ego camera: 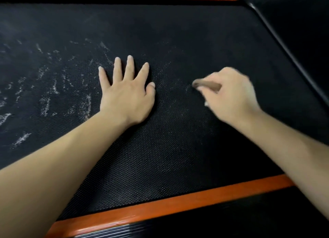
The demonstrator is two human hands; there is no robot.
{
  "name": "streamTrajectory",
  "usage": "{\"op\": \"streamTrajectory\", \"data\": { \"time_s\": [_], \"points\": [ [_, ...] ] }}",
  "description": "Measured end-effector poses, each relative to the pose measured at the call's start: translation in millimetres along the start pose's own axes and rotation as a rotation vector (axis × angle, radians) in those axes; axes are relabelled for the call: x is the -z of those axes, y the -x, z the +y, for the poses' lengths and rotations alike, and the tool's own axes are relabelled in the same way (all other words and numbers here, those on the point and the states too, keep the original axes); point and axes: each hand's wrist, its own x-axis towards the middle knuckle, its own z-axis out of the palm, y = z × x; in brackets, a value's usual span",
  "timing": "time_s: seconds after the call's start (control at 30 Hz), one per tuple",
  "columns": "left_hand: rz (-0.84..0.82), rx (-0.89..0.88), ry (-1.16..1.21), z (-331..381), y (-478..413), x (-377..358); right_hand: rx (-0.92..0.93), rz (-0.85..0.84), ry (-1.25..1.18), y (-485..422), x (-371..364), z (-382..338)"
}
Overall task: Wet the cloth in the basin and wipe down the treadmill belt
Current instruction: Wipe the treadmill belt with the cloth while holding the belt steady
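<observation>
At the far left the belt (178,42) carried pale, dusty streaks (46,104), so we judged that side not yet wiped. Next came the left hand (127,95), released and pressed flat on the belt, fingers spread, holding nothing; we read it as a brace. To its right the weave looked darker, with only a faint haze.

Further right the right hand (233,97), blurred, was clenched on a small brownish wad that we took for the cloth (208,85). It was pinched between thumb and curled fingers, either touching the belt or just above it; the blur kept us from telling which. The basin was not in view.

We judged the cloth light, soft and limp, likely damp, so it would bunch up and slip from loose fingers. We thought it best gathered into the palm with the fingertips pressing it down, rather than held by 1 corner. The belt's pimpled surface looked grippy, so it would drag at the cloth. The belt itself might also slide under a hard push, which is why the flat hand made sense to us. 2 orange rails (160,207) framed the belt, near and far.
</observation>
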Motion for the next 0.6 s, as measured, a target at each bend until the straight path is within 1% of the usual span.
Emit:
{"op": "streamTrajectory", "data": {
  "time_s": [0.07,0.1,0.13,0.17,0.2,0.27,0.3,0.33,0.37,0.47,0.5,0.53,0.57,0.6],
  "points": [
    [0.007,-0.004,-0.009,0.1,0.7,-0.4,0.15,-0.096,-0.1,22.9,-6.0,-26.1],
    [0.009,-0.005,-0.011,-0.5,0.8,-0.7,0.207,-0.131,-0.105,29.8,-5.1,-31.8],
    [0.008,-0.004,-0.014,-1.0,0.9,-0.9,0.223,-0.131,-0.079,26.6,-2.4,-31.1],
    [0.005,-0.005,-0.02,-1.4,0.7,-1.3,0.191,-0.088,-0.037,13.9,-0.2,-25.2],
    [0.003,-0.006,-0.025,-1.3,0.4,-1.7,0.121,-0.021,0.024,-5.8,1.8,-14.6],
    [0.008,-0.001,-0.03,-0.6,0.3,-2.6,-0.092,0.076,0.12,-47.5,5.4,7.4],
    [0.009,0.0,-0.03,0.0,0.2,-3.0,-0.154,0.099,0.118,-59.4,4.3,9.9],
    [0.009,0.001,-0.031,0.5,0.3,-3.3,-0.154,0.102,0.108,-64.4,-0.4,5.6],
    [0.008,-0.002,-0.035,0.6,0.0,-3.4,-0.116,0.076,0.086,-60.9,-6.5,-4.6],
    [0.001,-0.007,-0.045,0.2,0.1,-3.3,0.185,-0.116,-0.059,-23.9,-19.4,-35.4],
    [0.001,-0.006,-0.041,-0.2,-0.3,-2.6,0.241,-0.183,-0.101,-17.0,-17.7,-37.7],
    [0.0,-0.005,-0.034,-0.3,-0.8,-1.3,0.246,-0.209,-0.131,-20.9,-13.1,-34.7],
    [-0.005,-0.004,-0.028,-0.1,-1.0,0.2,0.214,-0.178,-0.13,-34.0,-10.4,-26.8],
    [-0.013,-0.002,-0.027,0.4,-1.0,2.0,0.154,-0.1,-0.081,-53.3,-9.3,-15.9]
  ]
}}
